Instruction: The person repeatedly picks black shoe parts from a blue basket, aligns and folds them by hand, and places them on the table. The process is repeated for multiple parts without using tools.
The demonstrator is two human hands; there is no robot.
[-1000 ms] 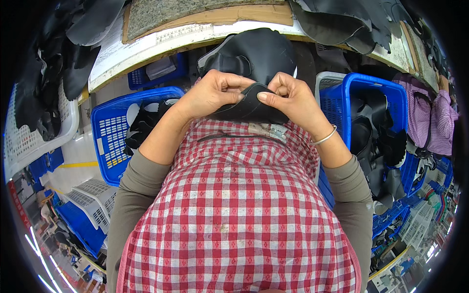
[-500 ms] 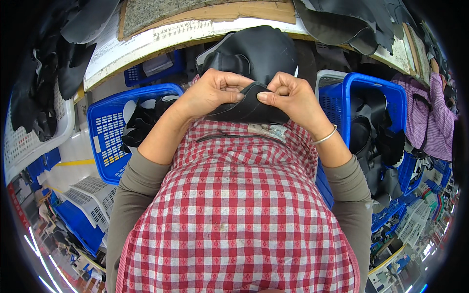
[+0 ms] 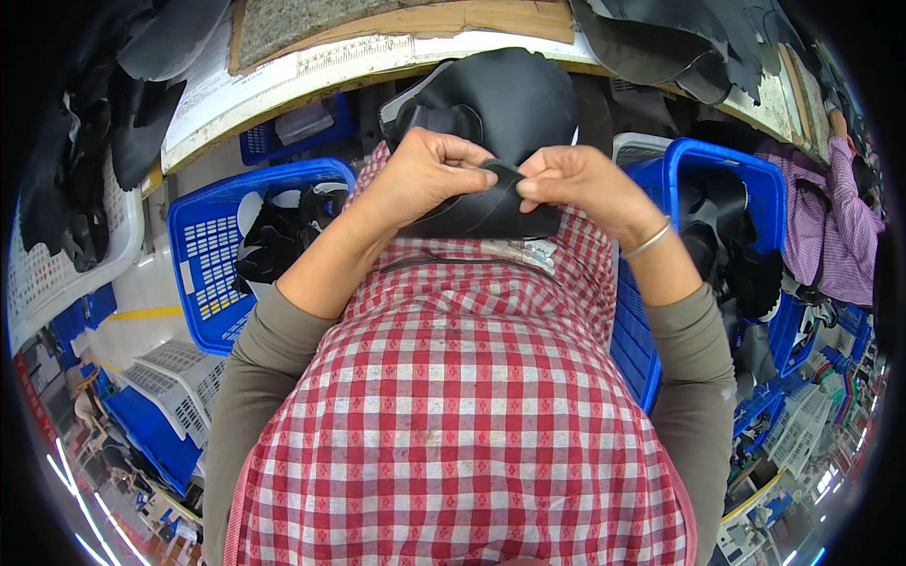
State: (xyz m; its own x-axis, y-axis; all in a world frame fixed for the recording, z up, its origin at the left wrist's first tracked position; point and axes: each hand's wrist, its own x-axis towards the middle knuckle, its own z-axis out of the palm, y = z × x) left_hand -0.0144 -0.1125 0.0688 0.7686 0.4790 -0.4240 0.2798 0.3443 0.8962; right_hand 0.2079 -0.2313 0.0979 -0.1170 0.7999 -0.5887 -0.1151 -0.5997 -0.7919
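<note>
both hands pinched on the folded edge of a black piece (image 3: 486, 215), low over the lap.
left hand (image 3: 429, 174) has thumb and fingers closed on the edge, right hand (image 3: 587, 189) the same just beside it. piece lies against the checked apron (image 3: 453, 377), more black material (image 3: 524, 104) right behind it. blue crate (image 3: 209, 259) on the left, another blue basket (image 3: 673, 193) on the right.
</note>
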